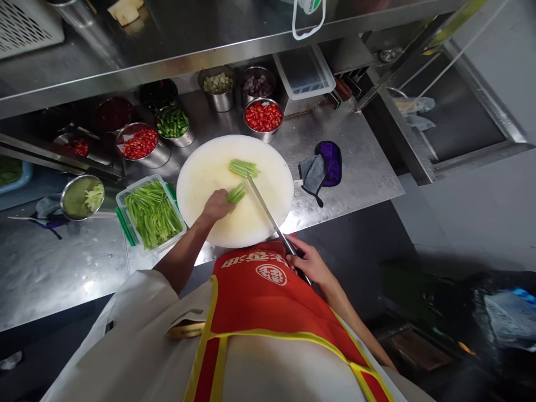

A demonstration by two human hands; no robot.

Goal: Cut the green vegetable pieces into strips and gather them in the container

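On the round white cutting board (196, 178) lie two small bunches of green cut stalks that look like celery. My left hand (218, 206) has its fingers curled on the nearer celery bunch (236, 194). The farther bunch (243, 168) lies loose beyond it. My right hand (309, 262) is wrapped round the black handle of a long kitchen knife (268, 212). The blade slants up and left across the board, its tip touching or just over the farther bunch. A clear plastic tub (121, 198) full of long green stalks stands left of the board.
Behind the board stand metal tins of chopped red chillies (263, 116), green chillies (173, 122) and pale cubes (218, 84). A bowl (81, 197) sits far left, a purple and grey cloth (330, 163) to the right. A steel shelf (201, 58) overhangs the counter; knives (343, 89) stand back right.
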